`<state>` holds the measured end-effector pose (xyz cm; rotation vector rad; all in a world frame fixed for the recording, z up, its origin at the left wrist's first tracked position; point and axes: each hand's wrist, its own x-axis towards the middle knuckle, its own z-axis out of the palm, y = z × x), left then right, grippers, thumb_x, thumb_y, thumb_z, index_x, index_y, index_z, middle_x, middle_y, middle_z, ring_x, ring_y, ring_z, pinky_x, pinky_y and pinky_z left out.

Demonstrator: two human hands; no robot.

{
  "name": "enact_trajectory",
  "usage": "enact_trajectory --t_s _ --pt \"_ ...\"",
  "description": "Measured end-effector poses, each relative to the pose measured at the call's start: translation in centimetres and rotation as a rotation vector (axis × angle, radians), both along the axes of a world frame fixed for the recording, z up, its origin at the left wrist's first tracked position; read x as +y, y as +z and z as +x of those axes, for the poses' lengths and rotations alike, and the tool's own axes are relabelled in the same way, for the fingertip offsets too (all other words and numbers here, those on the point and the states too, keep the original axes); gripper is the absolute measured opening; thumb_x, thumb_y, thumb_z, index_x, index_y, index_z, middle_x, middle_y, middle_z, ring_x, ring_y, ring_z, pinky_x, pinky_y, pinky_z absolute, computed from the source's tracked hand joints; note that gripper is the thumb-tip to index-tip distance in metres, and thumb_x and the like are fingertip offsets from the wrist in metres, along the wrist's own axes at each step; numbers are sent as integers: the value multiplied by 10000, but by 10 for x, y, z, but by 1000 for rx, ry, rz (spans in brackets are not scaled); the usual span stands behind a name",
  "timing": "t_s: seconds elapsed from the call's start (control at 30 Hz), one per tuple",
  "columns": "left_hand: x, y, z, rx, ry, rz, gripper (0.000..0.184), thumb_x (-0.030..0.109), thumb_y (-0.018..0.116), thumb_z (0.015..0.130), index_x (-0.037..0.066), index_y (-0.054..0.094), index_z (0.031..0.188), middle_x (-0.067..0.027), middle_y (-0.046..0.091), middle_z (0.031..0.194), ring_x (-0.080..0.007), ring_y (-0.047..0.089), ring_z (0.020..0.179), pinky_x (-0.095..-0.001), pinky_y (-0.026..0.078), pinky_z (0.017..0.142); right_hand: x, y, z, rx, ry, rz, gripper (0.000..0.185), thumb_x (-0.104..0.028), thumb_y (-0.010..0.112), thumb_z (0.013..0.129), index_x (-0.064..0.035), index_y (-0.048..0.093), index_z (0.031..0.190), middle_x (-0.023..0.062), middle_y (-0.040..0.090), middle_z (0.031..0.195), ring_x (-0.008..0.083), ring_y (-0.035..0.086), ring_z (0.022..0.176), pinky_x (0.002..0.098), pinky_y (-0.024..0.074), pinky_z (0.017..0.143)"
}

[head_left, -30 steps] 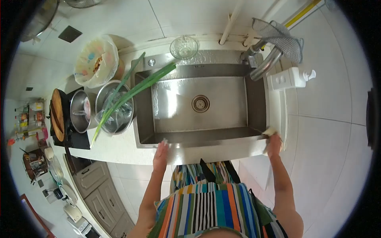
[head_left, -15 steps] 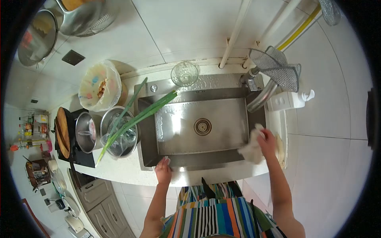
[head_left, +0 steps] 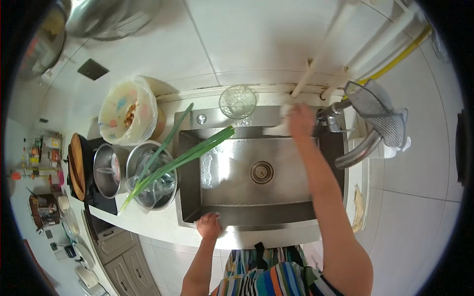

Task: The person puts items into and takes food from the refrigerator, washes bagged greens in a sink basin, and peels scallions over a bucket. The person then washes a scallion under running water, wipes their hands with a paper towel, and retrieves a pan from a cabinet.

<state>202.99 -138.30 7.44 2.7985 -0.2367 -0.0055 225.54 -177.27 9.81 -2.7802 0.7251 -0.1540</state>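
Observation:
My right hand (head_left: 301,121) is closed on a pale cloth (head_left: 278,129) at the back rim of the steel sink (head_left: 237,197), left of the faucet (head_left: 332,121). Motion blurs both the hand and the cloth. At the sink's front left edge rests my left hand (head_left: 209,225), its fingers curled round a small white thing that I cannot make out. A glass bowl (head_left: 237,102) stands on the back ledge. Green onions (head_left: 185,159) lie across a steel bowl (head_left: 150,197) with clear plastic in it, their ends reaching over the sink.
A lined bin (head_left: 118,111) with scraps stands at the back left. Beside the onions is another steel bowl (head_left: 106,170), near a wooden lid (head_left: 76,165). Grey mesh (head_left: 377,113) hangs over the faucet. A beige cloth (head_left: 357,209) lies right of the sink.
My right hand has moved with the cloth from the sink's front right corner to its back rim. My left hand stays at the front left edge, its fingers now curled. The view has shifted.

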Motion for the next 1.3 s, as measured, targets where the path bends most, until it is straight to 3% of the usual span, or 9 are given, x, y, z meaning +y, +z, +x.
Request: enact_trajectory --t_s 0.13,0.33,0.53,0.6,0.67,0.87,1.13,1.2,1.3 --pt "-1 5 0 44 26 16 123 155 505 575 180 589 660 -3 560 796 -212 516 742 -365 368 636 -35 -20 -37 -104 130 -382 346 -70 477 691 -7 431 1028 175 427 906 301 445 841 360 358 776" --pt "2 -3 -3 114 62 55 119 162 497 585 180 587 660 -4 559 810 -205 513 768 -360 364 658 79 -14 -33 -285 366 531 332 12 467 640 -39 446 968 160 424 913 320 439 862 359 378 745" --pt "2 -4 -2 69 41 5 119 188 510 571 183 574 670 17 546 824 -188 513 739 -344 368 653 216 -8 33 -416 832 235 311 31 455 635 -45 491 934 160 417 1035 321 396 951 367 353 794" --pt "0 2 0 38 28 10 117 183 510 568 185 573 666 17 546 816 -187 514 734 -343 368 646 242 7 62 -244 427 1164 314 -50 467 665 -41 483 978 166 382 1086 317 370 987 380 341 814" --pt "-4 1 0 6 23 3 116 178 509 565 186 572 662 18 547 807 -187 515 728 -343 368 638 258 -32 78 -417 865 297 323 -119 462 687 -34 475 999 166 390 1074 306 372 989 378 343 813" --pt "1 4 2 13 -34 23 105 168 509 564 183 573 645 21 552 763 -186 516 716 -347 363 626 291 -42 84 -469 804 84 346 -114 457 690 -18 461 1022 159 408 1048 293 390 977 358 348 815" --pt "-2 6 4 160 10 36 128 181 479 578 170 589 643 12 564 798 -190 517 757 -355 355 651 107 -49 -53 -371 269 295 265 -106 419 787 -36 436 1042 153 457 1001 236 463 892 348 375 757" --pt "-1 3 1 139 -22 42 128 183 477 582 174 589 644 10 563 803 -197 518 760 -360 353 652 55 -16 -92 -499 -379 1313 271 -45 420 766 -47 458 1034 103 455 1005 199 444 924 302 375 786" --pt "-1 0 1 55 -34 70 126 178 480 581 172 587 647 3 557 808 -214 515 744 -362 351 649 -13 -19 -129 -1164 -547 1343 267 -48 459 736 -39 467 1003 36 504 823 113 484 745 235 401 662"
